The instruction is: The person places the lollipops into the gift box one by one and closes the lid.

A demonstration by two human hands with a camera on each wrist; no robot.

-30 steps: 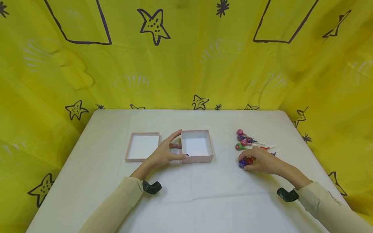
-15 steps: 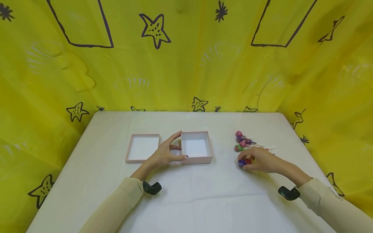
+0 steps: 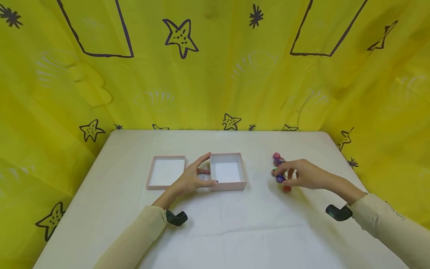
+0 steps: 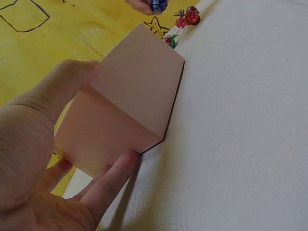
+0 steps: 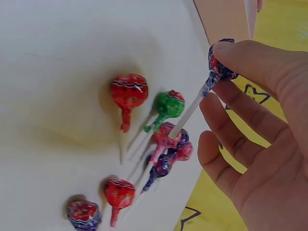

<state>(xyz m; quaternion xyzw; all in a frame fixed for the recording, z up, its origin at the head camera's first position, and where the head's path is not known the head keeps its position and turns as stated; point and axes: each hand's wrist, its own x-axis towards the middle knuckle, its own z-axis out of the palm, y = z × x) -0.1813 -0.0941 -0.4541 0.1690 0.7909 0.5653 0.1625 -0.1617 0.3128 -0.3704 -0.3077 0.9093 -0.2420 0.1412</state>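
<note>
the left hand (image 3: 190, 179) grips the open box (image 3: 229, 186) at its left side; right of the box, the right hand (image 3: 307, 175) pinches a purple lollipop (image 3: 280, 179) above other lollipops (image 5: 129, 91).

Your box (image 3: 229, 186) was pale pink, white inside; your lollipops (image 5: 166, 134) purple, red, green and pink; the backdrop (image 3: 205, 82) yellow with dark-outlined stars (image 3: 182, 38).

Left of our right grip (image 3: 300, 175), bare desk (image 3: 260, 186) runs unbroken to the box (image 3: 229, 186), whose wall is the first thing in the way; its mouth lies open from above. Under and beyond that grip, loose lollipops (image 5: 170, 104) crowd the desk, with a red lollipop (image 3: 286, 189) just on our near side. Our left grip (image 3: 190, 180) bars the box's left wall.
</note>
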